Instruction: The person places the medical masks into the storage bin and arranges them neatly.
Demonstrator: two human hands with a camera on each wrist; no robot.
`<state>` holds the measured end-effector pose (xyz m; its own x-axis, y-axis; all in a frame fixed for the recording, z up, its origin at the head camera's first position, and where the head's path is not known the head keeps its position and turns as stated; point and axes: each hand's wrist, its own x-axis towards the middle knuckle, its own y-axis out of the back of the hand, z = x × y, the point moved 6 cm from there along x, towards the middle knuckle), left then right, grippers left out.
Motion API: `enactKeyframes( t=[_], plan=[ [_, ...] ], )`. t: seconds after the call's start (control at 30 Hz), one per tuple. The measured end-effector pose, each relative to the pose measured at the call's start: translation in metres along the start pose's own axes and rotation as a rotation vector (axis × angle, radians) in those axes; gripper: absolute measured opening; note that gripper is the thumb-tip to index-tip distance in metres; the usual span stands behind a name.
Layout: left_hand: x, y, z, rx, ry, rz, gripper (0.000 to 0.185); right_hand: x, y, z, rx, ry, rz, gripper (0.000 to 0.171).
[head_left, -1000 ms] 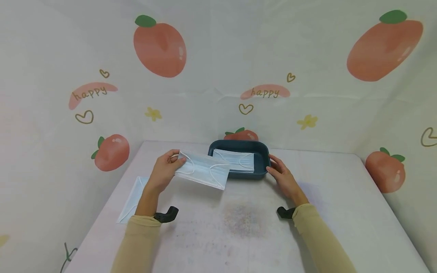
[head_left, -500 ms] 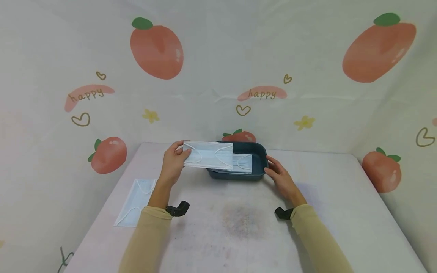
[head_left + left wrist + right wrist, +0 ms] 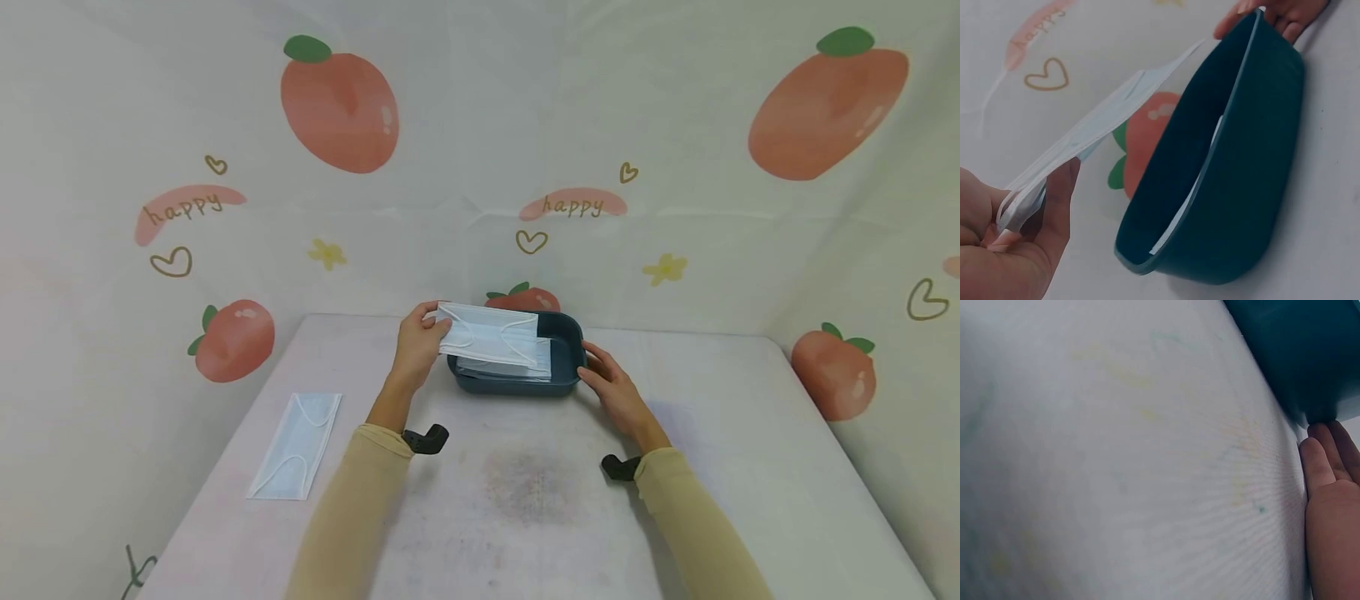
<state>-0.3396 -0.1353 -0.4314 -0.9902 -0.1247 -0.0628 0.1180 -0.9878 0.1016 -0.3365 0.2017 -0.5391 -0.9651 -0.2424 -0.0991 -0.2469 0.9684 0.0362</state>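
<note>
My left hand (image 3: 418,346) pinches a light-blue face mask (image 3: 491,335) by its left end, thumb in front. The mask is held nearly level over the dark teal box (image 3: 517,388). Inside the box lie other face masks (image 3: 543,358), partly hidden by the held one. In the left wrist view, the held mask (image 3: 1094,125) slants above the rim of the box (image 3: 1254,156). My right hand (image 3: 617,392) touches the right end of the box. In the right wrist view, its fingers (image 3: 1319,465) lie fairly straight against the box wall (image 3: 1316,362).
Another face mask (image 3: 296,446) lies flat on the white table (image 3: 540,550), left of my left forearm. A white cloth backdrop (image 3: 465,108) with fruit prints stands behind the box. Black wrist mounts (image 3: 426,439) stick out from both wrists.
My left hand has moved right with the face mask, bringing it from the box's front left to above it. The mask on the table is now fully uncovered. My right hand stays at the box.
</note>
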Motion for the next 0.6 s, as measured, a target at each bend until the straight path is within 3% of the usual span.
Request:
enactKeyframes(
  t=[0.2, 0.6],
  plan=[
    [0.012, -0.013, -0.006, 0.009, 0.006, 0.002, 0.041, 0.0, -0.001, 0.0, -0.002, -0.005, 0.003, 0.066],
    [0.02, -0.031, -0.017, 0.1, 0.04, 0.003, 0.044, 0.0, -0.001, -0.001, -0.007, -0.002, 0.0, 0.065]
  ],
)
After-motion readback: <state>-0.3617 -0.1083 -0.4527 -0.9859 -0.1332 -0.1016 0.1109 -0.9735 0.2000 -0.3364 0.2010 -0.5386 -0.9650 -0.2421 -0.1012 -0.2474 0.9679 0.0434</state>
